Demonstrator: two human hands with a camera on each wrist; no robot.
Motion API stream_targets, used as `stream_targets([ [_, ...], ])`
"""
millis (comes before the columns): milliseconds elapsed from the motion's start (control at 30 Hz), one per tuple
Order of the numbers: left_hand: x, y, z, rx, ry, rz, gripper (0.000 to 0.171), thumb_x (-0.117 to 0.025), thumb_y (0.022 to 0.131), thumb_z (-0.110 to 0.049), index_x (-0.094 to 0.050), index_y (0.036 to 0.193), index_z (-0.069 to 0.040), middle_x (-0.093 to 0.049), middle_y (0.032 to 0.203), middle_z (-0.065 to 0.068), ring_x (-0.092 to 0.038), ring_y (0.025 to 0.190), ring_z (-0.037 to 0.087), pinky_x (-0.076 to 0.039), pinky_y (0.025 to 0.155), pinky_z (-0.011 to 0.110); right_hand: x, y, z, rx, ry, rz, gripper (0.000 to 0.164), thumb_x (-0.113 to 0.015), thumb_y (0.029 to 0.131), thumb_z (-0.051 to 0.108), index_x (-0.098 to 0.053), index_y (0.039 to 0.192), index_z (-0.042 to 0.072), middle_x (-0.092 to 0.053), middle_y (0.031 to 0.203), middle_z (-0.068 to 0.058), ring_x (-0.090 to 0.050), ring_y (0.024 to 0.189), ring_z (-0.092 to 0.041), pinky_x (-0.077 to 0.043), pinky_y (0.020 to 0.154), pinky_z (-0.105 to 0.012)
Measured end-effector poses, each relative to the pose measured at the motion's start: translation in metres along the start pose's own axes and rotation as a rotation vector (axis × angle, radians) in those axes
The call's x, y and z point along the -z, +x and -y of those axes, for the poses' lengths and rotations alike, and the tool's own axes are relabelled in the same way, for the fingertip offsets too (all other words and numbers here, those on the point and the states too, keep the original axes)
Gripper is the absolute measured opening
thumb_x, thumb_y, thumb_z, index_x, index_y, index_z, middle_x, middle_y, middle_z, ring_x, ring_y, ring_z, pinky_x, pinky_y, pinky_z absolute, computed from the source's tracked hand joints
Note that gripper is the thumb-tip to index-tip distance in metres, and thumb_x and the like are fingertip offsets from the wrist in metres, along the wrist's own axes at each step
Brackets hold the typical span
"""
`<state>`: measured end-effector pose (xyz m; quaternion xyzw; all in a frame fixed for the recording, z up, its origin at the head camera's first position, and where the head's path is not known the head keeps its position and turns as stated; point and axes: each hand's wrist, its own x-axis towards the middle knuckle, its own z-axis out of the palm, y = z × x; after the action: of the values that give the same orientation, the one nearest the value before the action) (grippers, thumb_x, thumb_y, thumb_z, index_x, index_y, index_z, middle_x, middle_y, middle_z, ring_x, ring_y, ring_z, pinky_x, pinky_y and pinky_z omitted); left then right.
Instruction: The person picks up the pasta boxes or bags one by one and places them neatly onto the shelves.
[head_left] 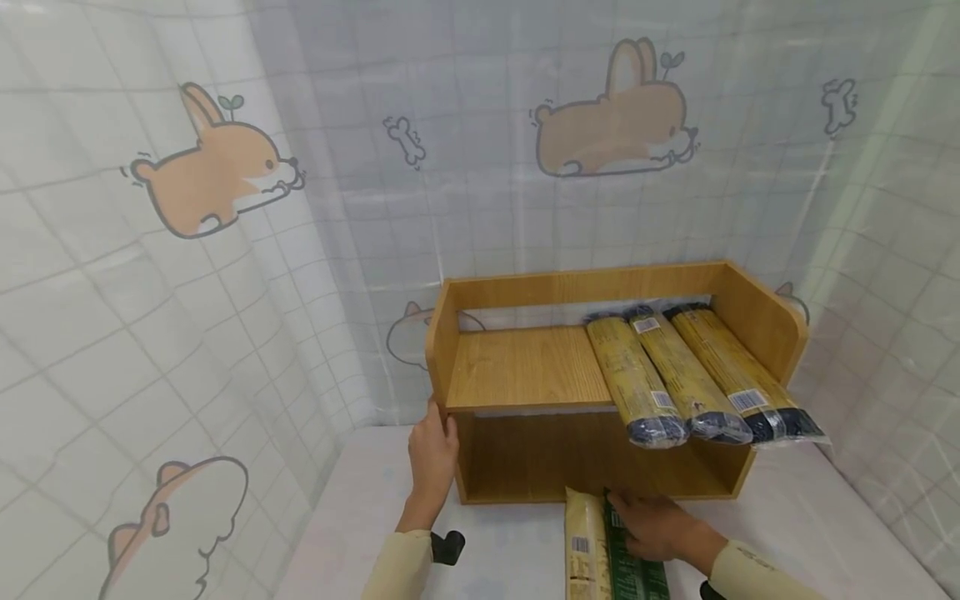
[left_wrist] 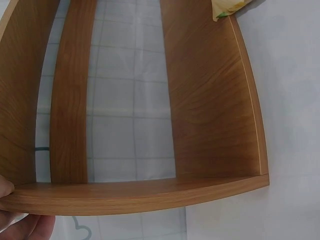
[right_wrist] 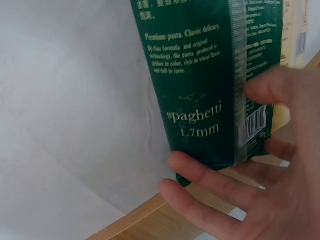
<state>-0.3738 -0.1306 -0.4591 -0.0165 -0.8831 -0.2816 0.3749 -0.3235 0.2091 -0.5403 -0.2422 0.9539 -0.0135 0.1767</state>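
A two-tier wooden shelf (head_left: 525, 362) stands on the white surface. My left hand (head_left: 433, 450) grips the front edge of its left side panel, just under the upper board; in the left wrist view the fingers (left_wrist: 30, 227) wrap that panel's edge. My right hand (head_left: 654, 525) holds the far end of a green spaghetti packet (head_left: 626, 575) in front of the lower tier. In the right wrist view the thumb lies on the packet's face and the other fingers are around its end and edge. A cream-yellow packet (head_left: 583, 542) lies right beside it on the left.
Several yellow packets with dark ends (head_left: 633, 375) lie side by side on the upper tier's right half, sticking out past its front edge. Below is the lower compartment (head_left: 525, 454). A curtain (head_left: 480, 192) with cartoon dogs hangs behind and at the sides.
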Motion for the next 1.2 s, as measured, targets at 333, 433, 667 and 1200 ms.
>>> stream_targets([
  [333, 0.002, 0.001, 0.002, 0.023, 0.004, -0.003, 0.026, -0.061, 0.079, -0.007, -0.055, 0.102, 0.003, -0.065, 0.067, 0.019, -0.061, 0.056, 0.027, -0.043, 0.048, 0.035, 0.000, -0.004, 0.002, -0.025, 0.095, 0.090, 0.089, -0.067, 0.076, 0.018, -0.009, 0.140, 0.040, -0.016, 0.150, -0.007, -0.045, 0.060, -0.013, -0.030, 0.043, -0.027],
  [433, 0.001, 0.001, 0.002, 0.027, 0.008, -0.002, 0.026, -0.061, 0.079, -0.007, -0.055, 0.103, 0.003, -0.065, 0.068, 0.020, -0.062, 0.057, 0.027, -0.044, 0.049, 0.035, 0.002, -0.003, 0.003, -0.052, 0.094, 0.125, 0.097, -0.071, 0.072, 0.013, -0.008, 0.138, 0.045, -0.012, 0.151, -0.008, -0.045, 0.059, -0.016, -0.030, 0.042, -0.028],
  [667, 0.001, 0.001, 0.003, 0.048, -0.014, 0.036, 0.031, -0.059, 0.081, -0.006, -0.053, 0.110, 0.004, -0.066, 0.070, 0.017, -0.055, 0.051, 0.014, -0.037, 0.044, 0.024, 0.002, 0.000, 0.010, -0.106, 0.211, 0.159, 0.066, -0.054, 0.087, 0.031, -0.015, 0.140, 0.040, -0.014, 0.151, -0.014, -0.038, 0.046, -0.012, -0.030, 0.042, -0.028],
  [1200, -0.003, -0.001, 0.001, 0.024, -0.019, 0.033, 0.035, -0.060, 0.082, -0.007, -0.052, 0.113, 0.004, -0.065, 0.069, 0.018, -0.057, 0.052, 0.017, -0.041, 0.046, 0.026, -0.031, 0.023, 0.017, -0.220, 0.292, -0.147, 0.049, -0.043, 0.089, 0.050, -0.031, 0.126, 0.019, -0.036, 0.125, -0.023, -0.048, 0.050, -0.020, -0.034, 0.048, -0.036],
])
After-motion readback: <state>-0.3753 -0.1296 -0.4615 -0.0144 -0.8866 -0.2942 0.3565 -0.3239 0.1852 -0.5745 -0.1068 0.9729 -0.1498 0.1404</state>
